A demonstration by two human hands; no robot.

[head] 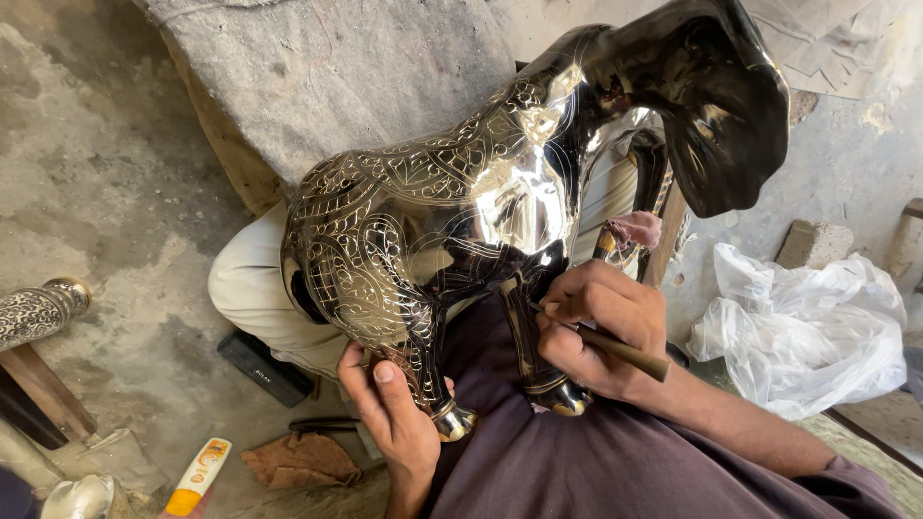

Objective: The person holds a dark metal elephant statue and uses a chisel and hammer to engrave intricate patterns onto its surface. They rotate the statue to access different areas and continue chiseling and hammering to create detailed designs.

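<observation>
A large dark metal animal figure with fine silver engraved patterns lies across my lap, its head at the upper right. My left hand grips one of its rear legs just above the shiny hoof. My right hand holds a thin engraving tool with a brown handle, its tip set against another leg of the figure. That leg ends in a polished hoof just below my right hand.
A crumpled white plastic bag lies on the floor at the right. A grey cloth covers a block behind the figure. An engraved metal piece, a yellow-orange tube, a brown rag and a black box lie at the left.
</observation>
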